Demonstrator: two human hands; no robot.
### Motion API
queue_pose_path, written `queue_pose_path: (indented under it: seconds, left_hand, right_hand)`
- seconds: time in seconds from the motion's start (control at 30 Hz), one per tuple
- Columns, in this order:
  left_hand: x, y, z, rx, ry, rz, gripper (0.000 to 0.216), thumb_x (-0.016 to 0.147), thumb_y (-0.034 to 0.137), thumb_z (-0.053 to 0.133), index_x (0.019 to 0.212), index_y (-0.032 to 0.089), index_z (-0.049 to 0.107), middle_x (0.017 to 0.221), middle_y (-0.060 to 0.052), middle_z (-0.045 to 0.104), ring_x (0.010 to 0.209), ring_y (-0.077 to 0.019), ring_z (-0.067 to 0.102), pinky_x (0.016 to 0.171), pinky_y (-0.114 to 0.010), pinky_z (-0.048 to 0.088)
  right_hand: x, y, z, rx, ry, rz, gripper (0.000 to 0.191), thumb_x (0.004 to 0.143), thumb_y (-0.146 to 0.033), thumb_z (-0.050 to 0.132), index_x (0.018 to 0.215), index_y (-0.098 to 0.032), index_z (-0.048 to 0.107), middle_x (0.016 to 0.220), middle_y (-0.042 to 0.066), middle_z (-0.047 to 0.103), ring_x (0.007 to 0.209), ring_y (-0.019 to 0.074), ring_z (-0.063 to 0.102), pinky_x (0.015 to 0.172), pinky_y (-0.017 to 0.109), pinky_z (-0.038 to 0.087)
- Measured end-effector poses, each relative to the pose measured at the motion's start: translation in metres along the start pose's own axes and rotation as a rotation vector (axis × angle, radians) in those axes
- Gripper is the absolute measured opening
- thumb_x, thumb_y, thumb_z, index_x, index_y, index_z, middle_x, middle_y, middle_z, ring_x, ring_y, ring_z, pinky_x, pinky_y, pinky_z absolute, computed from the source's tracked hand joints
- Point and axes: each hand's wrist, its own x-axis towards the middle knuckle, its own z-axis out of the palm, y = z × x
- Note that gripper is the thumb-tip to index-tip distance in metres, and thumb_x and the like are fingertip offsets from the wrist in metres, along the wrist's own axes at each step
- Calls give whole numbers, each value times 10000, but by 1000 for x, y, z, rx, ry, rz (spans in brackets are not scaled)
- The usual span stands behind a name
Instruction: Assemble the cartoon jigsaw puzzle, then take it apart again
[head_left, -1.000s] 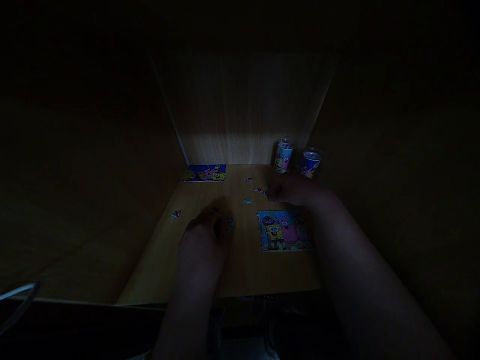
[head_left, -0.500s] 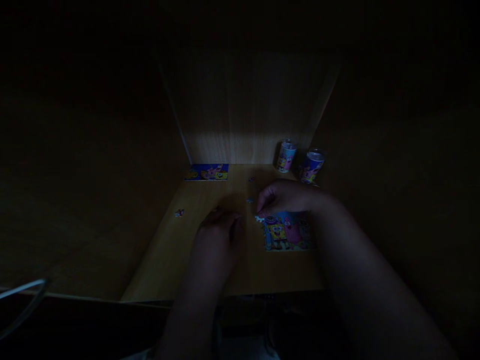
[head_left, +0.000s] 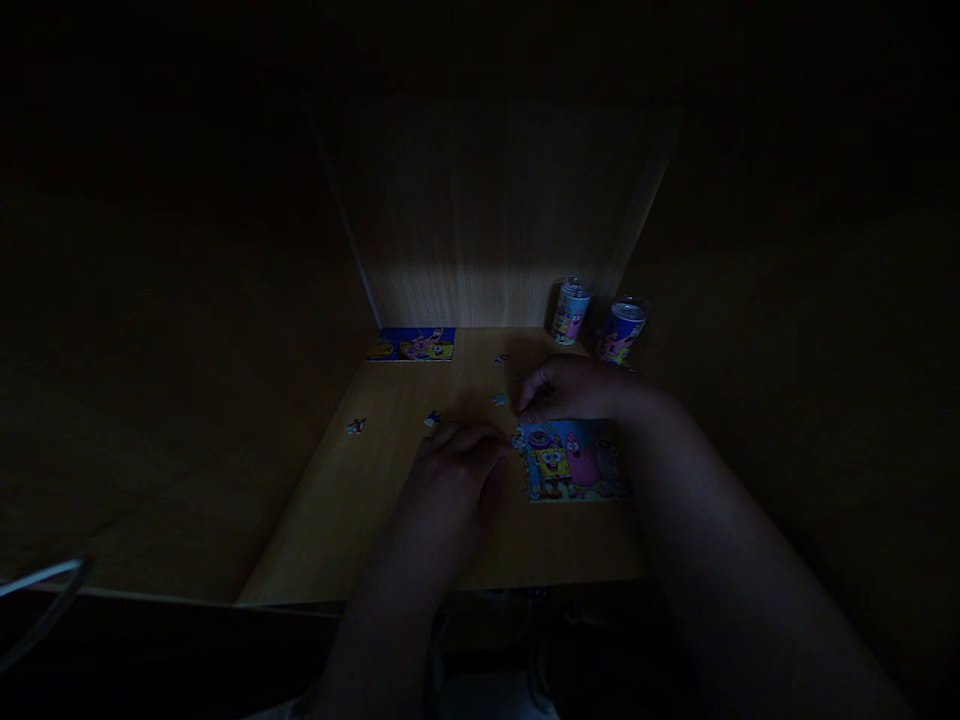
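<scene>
The puzzle (head_left: 576,466), seemingly longest sideways, lies right of your left hand (head_left: 455,475), nearer your right hand (head_left: 568,388). Both are curled; whether they pinch anything, you can't tell.

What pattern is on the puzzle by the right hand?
The puzzle has a yellow and pink cartoon print on blue, dimly lit; head view.
</scene>
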Motion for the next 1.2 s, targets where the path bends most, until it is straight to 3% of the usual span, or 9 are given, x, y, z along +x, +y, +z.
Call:
queue_pose_path:
  seconds: [0.2, 0.37, 0.63, 0.73, 0.87, 1.03, 1.2]
  left_hand:
    - [-2, -1, 4, 34, -93, 41, 369, 1081, 109, 628, 1366, 297, 768, 1522, -34, 741, 1410, -308, 638, 1196, -557, 460]
    - [-1, 1, 4, 29, -100, 40, 336, 1097, 172, 651, 1376, 319, 765, 1508, -21, 752, 1413, -306, 638, 1199, -544, 455]
    - [1, 8, -1, -21, -124, 19, 286, 1108, 190, 654, 1343, 312, 762, 1483, 2, 763, 1380, -279, 652, 1192, -531, 454]
    - [1, 8, -1, -13, -114, 15, 303, 1100, 189, 656, 1365, 301, 751, 1483, -19, 762, 1397, -292, 643, 1201, -541, 448]
    - [0, 7, -1, 11, -112, 6, 288, 1105, 221, 649, 1367, 282, 754, 1476, -41, 766, 1389, -310, 648, 1211, -560, 448]
    - [1, 6, -1, 24, -100, -17, 287, 1087, 204, 668, 1354, 257, 759, 1450, -49, 779, 1375, -318, 662, 1214, -572, 463]
    - [2, 2, 2, 74, -61, -68, 244, 1099, 207, 641, 1300, 223, 779, 1425, -77, 787, 1378, -341, 665, 1229, -603, 461]
  right_hand:
    - [-4, 3, -4, -47, -43, 33, 216, 849, -421, 855, 978, -249, 874, 997, 13, 879, 972, 243, 800, 837, 307, 553]
    - [-4, 5, -5, -69, -112, 33, 245, 824, -452, 867, 965, -253, 881, 973, 8, 878, 922, 241, 796, 788, 297, 551]
    - [-4, 4, -3, -151, -102, 48, 234, 838, -433, 854, 982, -253, 892, 973, 5, 876, 909, 229, 790, 775, 283, 543]
    - [-6, 1, -4, -195, -28, 85, 218, 888, -406, 817, 1018, -247, 888, 1027, 16, 877, 951, 230, 785, 814, 283, 543]
    - [-7, 0, -9, -301, 158, 232, 307, 1024, -406, 663, 1041, -186, 876, 1060, 111, 861, 976, 282, 782, 827, 338, 541]
    - [-5, 10, -13, -388, 390, 432, 366, 1042, -337, 609, 1272, -161, 833, 1343, 219, 798, 1225, 363, 749, 929, 388, 562]
    - [-1, 21, -13, -385, 439, 526, 444, 1056, -375, 592, 1369, -127, 786, 1374, 265, 776, 1224, 386, 760, 913, 410, 592]
